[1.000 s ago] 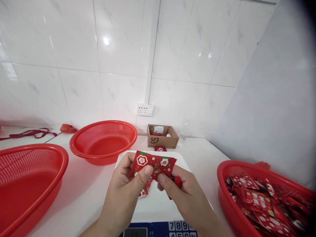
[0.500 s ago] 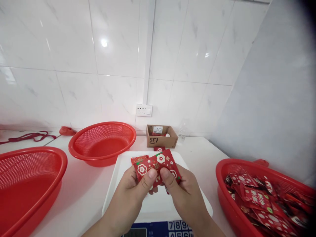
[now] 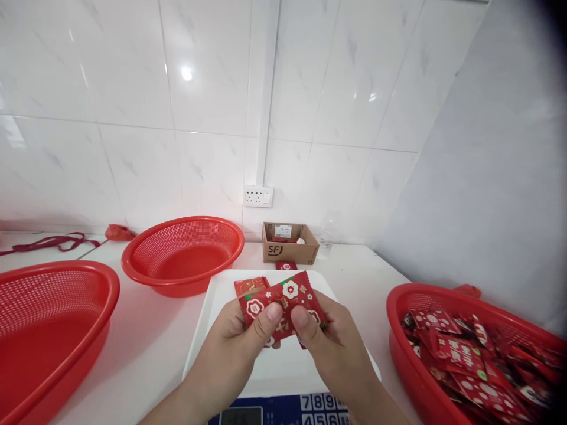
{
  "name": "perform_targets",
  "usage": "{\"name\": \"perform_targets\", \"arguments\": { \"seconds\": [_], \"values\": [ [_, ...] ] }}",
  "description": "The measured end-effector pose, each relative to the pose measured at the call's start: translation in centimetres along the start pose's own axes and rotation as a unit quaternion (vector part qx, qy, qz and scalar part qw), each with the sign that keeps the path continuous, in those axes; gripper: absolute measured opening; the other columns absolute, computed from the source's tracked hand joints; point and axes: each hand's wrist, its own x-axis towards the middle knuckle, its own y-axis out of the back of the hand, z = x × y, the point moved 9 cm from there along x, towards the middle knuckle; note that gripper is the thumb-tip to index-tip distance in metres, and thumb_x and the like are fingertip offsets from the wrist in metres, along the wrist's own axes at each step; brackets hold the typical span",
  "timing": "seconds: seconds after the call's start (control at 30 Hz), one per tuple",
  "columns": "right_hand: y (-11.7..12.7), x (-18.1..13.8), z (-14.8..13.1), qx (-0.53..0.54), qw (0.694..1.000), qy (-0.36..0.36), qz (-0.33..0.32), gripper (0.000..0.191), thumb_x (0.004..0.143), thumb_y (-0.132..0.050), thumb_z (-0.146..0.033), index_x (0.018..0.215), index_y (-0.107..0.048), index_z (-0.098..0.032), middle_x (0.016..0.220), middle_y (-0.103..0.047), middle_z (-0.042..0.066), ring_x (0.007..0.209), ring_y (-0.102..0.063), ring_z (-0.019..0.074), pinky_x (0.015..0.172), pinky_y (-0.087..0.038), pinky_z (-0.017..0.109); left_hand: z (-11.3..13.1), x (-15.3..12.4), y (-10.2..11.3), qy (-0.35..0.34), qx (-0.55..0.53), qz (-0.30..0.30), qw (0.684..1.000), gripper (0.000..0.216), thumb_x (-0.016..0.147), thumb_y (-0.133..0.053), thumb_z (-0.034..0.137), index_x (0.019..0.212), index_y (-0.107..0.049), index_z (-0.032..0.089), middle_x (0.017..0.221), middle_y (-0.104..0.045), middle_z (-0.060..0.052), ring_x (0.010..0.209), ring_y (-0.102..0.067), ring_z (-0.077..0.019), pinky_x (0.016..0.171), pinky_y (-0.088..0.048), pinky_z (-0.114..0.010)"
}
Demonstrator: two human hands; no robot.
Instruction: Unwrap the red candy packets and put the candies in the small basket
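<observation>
A red snack packet (image 3: pixel 283 304) with white flowers and a serrated edge is held between both hands, above the white weighing pan (image 3: pixel 248 378) of a scale. My left hand (image 3: pixel 248 339) closes on its left part, thumb on the front face. My right hand (image 3: pixel 330 336) pinches the right part the same way; the fingers behind are mostly hidden. Behind the held packet, another red packet (image 3: pixel 250 285) shows at the upper left. Below the pan, the scale's blue keypad panel (image 3: pixel 283 410) with a dark display is partly visible.
At right, a red basket (image 3: pixel 398 330) holds many red packets. Two more red baskets, a near one (image 3: pixel 104 307) and a farther one (image 3: pixel 181 289), stand at left. Behind the scale are a cardboard box (image 3: pixel 292 252), a small red packet (image 3: pixel 286 266) and a clear plastic bottle (image 3: pixel 326 233).
Both hands keep their grip on the packet, which has shifted very slightly. The view has tilted a little, showing slightly more of the scale's display.
</observation>
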Motion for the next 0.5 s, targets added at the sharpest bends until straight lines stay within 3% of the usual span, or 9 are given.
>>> {"name": "perform_targets", "arguments": {
  "seconds": [0.17, 0.3, 0.5],
  "values": [
    [0.5, 0.0, 0.4, 0.005, 0.999, -0.028, 0.023, 0.044, 0.089, -0.056, -0.056, 0.065, -0.059, -0.019, 0.057, -0.049, -0.002, 0.052, -0.045, 0.0135, 0.051, -0.041, 0.024, 1.1, -0.4, -0.7, -0.024, 0.014, 0.004, 1.0, 0.041, 0.086, -0.058, 0.056, 0.084, -0.074, 0.019, 0.063, -0.059, -0.001, 0.055, -0.044, -0.0129, 0.056, -0.042, -0.024],
    [0.5, 0.1, 0.2, 0.015, 0.999, -0.008, 0.029, 0.039, 0.091, -0.056, -0.047, 0.064, -0.056, -0.02, 0.056, -0.043, -0.004, 0.052, -0.041, 0.0124, 0.052, -0.041, 0.024, 1.2, -0.2, -1.1, -0.031, 0.004, -0.012, 0.999, 0.04, 0.089, -0.055, 0.053, 0.093, -0.075, 0.019, 0.077, -0.069, -0.005, 0.069, -0.059, -0.0187, 0.067, -0.047, -0.027],
    [0.0, -0.1, 0.1, 0.017, 1.0, 0.007, 0.021, 0.036, 0.091, -0.058, -0.044, 0.064, -0.054, -0.02, 0.056, -0.041, -0.005, 0.052, -0.041, 0.0118, 0.055, -0.041, 0.023, 1.3, -0.1, 0.1, -0.037, -0.025, 0.046, 0.998, 0.037, 0.085, -0.062, 0.052, 0.09, -0.076, 0.018, 0.079, -0.072, -0.004, 0.073, -0.062, -0.0197, 0.069, -0.049, -0.027]
  ]
}}
